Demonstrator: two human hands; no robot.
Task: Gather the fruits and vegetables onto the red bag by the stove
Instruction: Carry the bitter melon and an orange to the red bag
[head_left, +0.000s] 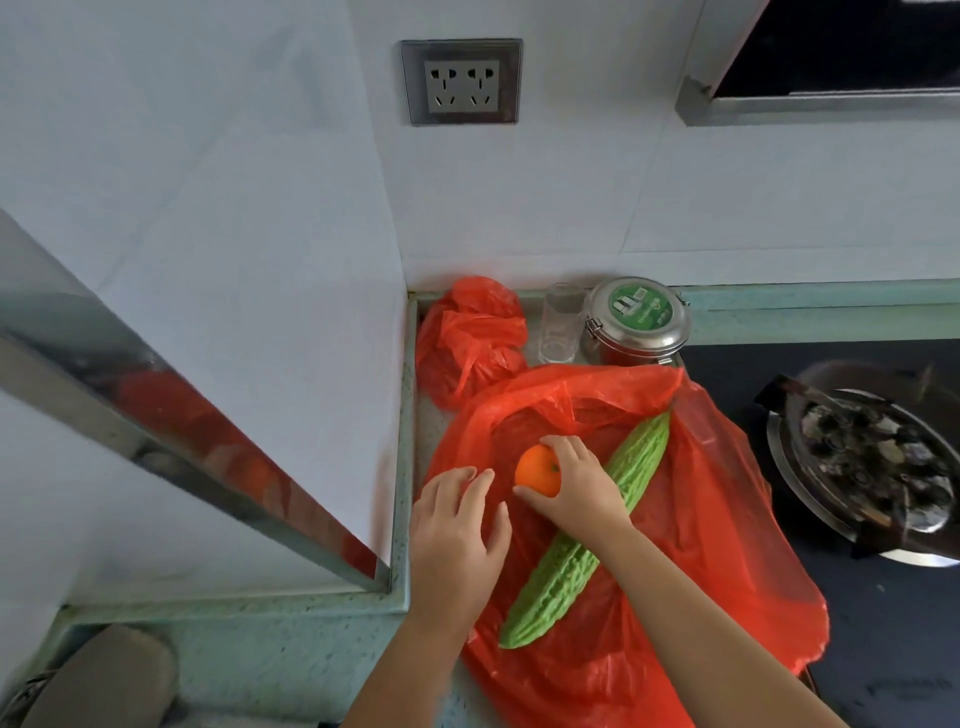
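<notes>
The red bag (701, 519) lies spread flat on the pale green desk (291, 660), against the left edge of the black stove (893, 623). Its near end runs out of view at the bottom edge. A long green bitter gourd (628, 478) lies slantwise across the bag, one tip toward the desk's back edge, the other toward its near edge; the right forearm crosses its middle and hides that stretch.

The right hand (576, 483) grips an orange (538, 470) between thumb and fingers, over the bag just left of the gourd. Whether the orange touches the plastic cannot be told. The left hand (457, 535) holds nothing, its fingers loosely spread and resting at the bag's left edge.

In the desk's back left corner sits a second, bunched red bag (470, 338); what it holds is hidden. Beside it stand a clear glass (561, 322) and a metal tin (636, 319) with a green label too small to read. The burner (872, 462) is cut off at the right. A rounded grey shape (114, 680) at the lower left is hard to identify.
</notes>
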